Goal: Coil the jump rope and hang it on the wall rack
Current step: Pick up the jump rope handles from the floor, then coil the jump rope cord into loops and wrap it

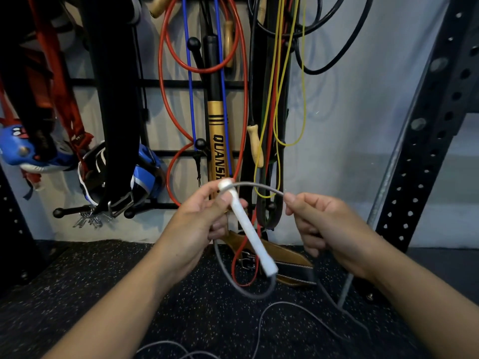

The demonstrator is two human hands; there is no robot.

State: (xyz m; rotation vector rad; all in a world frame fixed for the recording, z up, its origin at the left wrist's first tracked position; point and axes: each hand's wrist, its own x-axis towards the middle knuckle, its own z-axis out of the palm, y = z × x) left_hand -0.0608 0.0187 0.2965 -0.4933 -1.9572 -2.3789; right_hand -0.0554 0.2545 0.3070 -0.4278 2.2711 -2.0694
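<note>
Jump rope (259,186), grey cord with a white handle (250,229), being held in front of the wall rack (155,82), with both hands at about the same height. The left hand (197,224) is gripping the handle near its upper end, fingers curled round it, the handle slanting down and to the right. The right hand (324,224) is pinching the cord between thumb and forefinger where it arches over from the handle top; the remaining fingers are curled round a lower run of cord. Below the handle the cord is hanging in a loop, and further slack is lying on the speckled black floor (103,281). On the rack behind, a red rope (166,99), a yellow rope (303,99), and a gold bat (216,141) are hanging. A brown leather belt (293,265) is lying on the floor at the wall.
</note>
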